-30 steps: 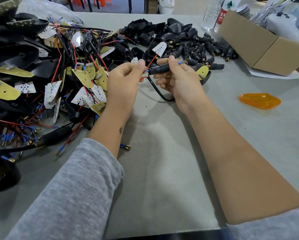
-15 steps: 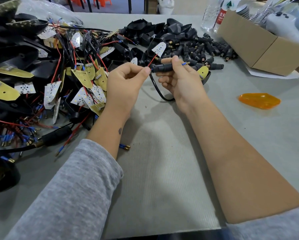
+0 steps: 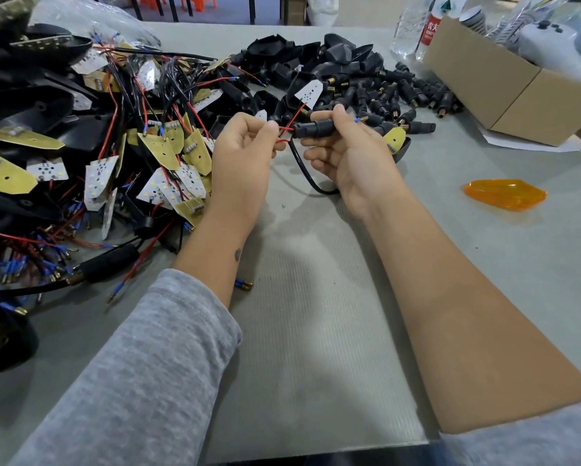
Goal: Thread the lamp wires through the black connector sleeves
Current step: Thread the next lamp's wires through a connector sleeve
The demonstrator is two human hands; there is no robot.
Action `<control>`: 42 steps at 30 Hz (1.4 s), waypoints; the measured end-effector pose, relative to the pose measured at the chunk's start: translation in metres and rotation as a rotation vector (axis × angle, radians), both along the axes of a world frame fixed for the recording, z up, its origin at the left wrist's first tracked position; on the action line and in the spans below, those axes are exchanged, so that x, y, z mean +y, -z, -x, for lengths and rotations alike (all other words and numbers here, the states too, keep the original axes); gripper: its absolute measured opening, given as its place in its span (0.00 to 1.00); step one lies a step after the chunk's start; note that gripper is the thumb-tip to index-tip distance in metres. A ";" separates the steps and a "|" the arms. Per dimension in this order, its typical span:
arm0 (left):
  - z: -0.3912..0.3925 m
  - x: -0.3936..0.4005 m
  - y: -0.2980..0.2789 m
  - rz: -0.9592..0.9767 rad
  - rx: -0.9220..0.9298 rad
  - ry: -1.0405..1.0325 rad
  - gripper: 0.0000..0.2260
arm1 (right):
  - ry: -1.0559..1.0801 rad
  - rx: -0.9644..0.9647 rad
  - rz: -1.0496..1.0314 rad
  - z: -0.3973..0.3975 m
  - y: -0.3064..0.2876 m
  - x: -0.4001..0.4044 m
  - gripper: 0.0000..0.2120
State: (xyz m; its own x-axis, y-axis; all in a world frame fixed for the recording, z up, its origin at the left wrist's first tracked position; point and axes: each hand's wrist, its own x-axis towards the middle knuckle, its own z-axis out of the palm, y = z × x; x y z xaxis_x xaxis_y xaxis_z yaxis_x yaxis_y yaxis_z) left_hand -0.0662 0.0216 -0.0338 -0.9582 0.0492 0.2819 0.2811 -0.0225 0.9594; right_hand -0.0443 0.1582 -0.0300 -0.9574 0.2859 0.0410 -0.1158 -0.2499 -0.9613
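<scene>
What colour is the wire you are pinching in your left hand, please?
Red: the wire pinched by the left hand shows best in the head view.

1. The middle of the black connector sleeve [image 3: 316,125] is covered by the thumb of the right hand [image 3: 346,153], so the wire inside it cannot be seen.
2. The end of the red wire [image 3: 287,129] is hidden in the grip of the left hand [image 3: 245,156].
3. The pile of lamp parts [image 3: 64,146] is cut off by the left edge of the frame.
4. The cardboard box [image 3: 514,79] and the bottle [image 3: 433,25] are cropped at the upper right.
5. The label on the bottle is too small to be read.
</scene>
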 end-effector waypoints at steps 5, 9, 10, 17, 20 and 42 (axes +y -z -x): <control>0.001 -0.003 0.003 0.088 0.069 0.012 0.07 | -0.015 0.019 -0.078 -0.003 0.001 -0.002 0.03; 0.000 -0.004 0.003 0.098 0.075 0.021 0.07 | -0.014 0.022 -0.100 -0.005 0.001 -0.004 0.02; 0.000 -0.004 0.003 0.102 0.069 0.016 0.06 | -0.016 0.025 -0.101 -0.005 0.000 -0.004 0.01; 0.004 -0.003 0.002 0.019 -0.074 -0.020 0.06 | 0.008 0.009 -0.092 -0.003 0.001 -0.004 0.01; 0.004 -0.004 0.004 0.026 -0.030 -0.029 0.05 | 0.009 0.007 -0.078 -0.003 0.001 -0.003 0.01; 0.006 -0.004 0.005 -0.181 -0.168 0.017 0.02 | 0.049 0.029 -0.099 -0.004 0.001 -0.007 0.01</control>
